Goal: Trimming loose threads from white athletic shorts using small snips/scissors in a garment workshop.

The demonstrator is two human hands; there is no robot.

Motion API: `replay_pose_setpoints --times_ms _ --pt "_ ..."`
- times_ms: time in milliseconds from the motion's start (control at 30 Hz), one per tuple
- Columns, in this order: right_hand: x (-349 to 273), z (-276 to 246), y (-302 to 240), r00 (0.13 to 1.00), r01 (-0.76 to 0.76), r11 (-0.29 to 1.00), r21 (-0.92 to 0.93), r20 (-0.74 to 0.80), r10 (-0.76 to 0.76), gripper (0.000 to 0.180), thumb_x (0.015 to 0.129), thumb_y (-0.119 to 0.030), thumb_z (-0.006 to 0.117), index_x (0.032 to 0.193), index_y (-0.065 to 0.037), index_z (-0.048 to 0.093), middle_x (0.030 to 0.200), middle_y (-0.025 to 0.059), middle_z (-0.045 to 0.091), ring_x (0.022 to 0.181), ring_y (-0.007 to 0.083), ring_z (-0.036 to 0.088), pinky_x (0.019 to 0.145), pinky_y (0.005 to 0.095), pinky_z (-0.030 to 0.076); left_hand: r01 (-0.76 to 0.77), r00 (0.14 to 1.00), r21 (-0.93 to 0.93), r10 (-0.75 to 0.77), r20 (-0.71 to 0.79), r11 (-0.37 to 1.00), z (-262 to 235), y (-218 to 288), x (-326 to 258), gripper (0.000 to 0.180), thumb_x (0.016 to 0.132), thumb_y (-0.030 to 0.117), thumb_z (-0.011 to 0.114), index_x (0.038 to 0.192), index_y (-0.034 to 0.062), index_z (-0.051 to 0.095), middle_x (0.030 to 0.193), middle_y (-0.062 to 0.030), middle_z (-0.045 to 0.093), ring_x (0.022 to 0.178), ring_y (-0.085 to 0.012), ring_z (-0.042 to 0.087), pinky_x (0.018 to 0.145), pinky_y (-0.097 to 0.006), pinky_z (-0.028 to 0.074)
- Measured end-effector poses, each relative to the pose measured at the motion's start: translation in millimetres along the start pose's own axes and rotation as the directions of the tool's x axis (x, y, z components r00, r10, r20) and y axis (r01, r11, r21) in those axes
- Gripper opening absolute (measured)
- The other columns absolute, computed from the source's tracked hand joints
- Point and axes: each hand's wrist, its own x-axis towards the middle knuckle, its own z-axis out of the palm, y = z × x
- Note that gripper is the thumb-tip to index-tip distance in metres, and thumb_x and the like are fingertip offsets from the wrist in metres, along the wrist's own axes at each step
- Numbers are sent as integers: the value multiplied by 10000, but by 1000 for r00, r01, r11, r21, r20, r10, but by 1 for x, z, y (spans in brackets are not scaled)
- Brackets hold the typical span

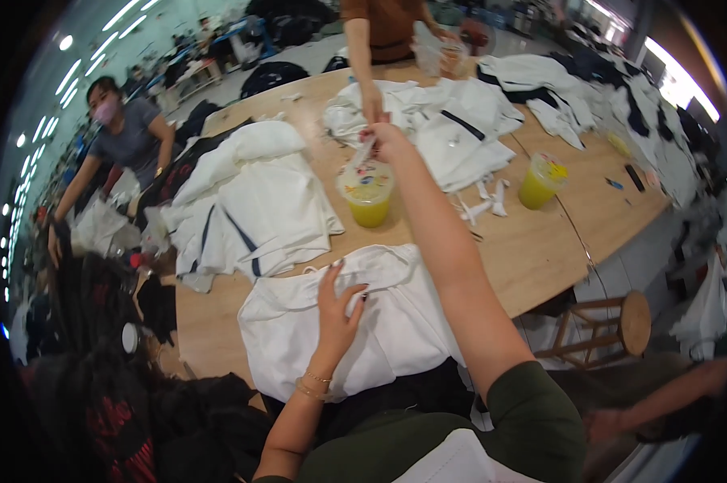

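Note:
My right arm reaches across the table, and my right hand (386,142) is closed on the whitish plastic strap (362,154) of a lidded plastic cup (367,205) of yellow-green drink. I cannot tell whether the cup touches the tabletop. Just beyond, another person's hand (372,109) meets my fingers at the top of the strap. My left hand (341,302) lies with fingers spread on a white garment (307,342) with a gathered waistband, laid over the table's near edge and my lap.
White garments with dark stripes (254,193) lie left, and more white cloth (460,133) lies at the far side. A second cup (542,181) stands right, near white scraps (488,201). A wooden stool (633,324) is at the lower right. A masked person (134,133) leans in at left.

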Motion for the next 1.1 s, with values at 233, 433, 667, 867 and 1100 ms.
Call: replay_pose_setpoints --times_ms 233,433,667,867,1100 --pt "-62 -29 38 987 96 994 -54 138 -87 130 868 -139 502 760 -84 549 657 32 518 556 135 507 474 267 408 212 966 -469 -255 -30 858 -12 11 13 178 859 26 515 1004 21 619 1198 -117 526 1115 -224 500 962 -317 369" --pt "-198 -69 91 946 217 931 -294 298 -127 213 896 -264 533 787 -98 610 643 -55 508 523 39 416 463 205 324 475 873 -743 -360 329 472 16 38 25 262 944 130 446 1102 -36 571 988 -77 623 918 -128 589 821 -262 458" --pt "-241 -100 132 938 282 885 -370 301 -174 220 892 -259 558 823 -69 644 663 -47 503 586 27 399 516 198 317 589 803 -699 -198 562 405 50 47 9 202 923 100 490 1011 -37 610 869 -52 633 799 -113 592 768 -258 474" --pt "-252 -96 157 935 342 917 -203 174 -310 275 940 -269 492 876 -51 647 636 -71 436 562 15 343 508 185 271 640 767 -678 -252 590 362 54 54 -4 189 905 110 548 974 -43 636 819 -45 637 742 -97 578 736 -243 474" --pt "-252 -100 161 848 516 843 -152 -52 -528 330 977 -282 403 938 -40 625 598 -80 382 526 8 289 485 178 218 749 657 -603 -193 729 274 50 59 -24 203 901 84 548 1022 -54 634 857 -74 664 757 -103 596 741 -229 477"
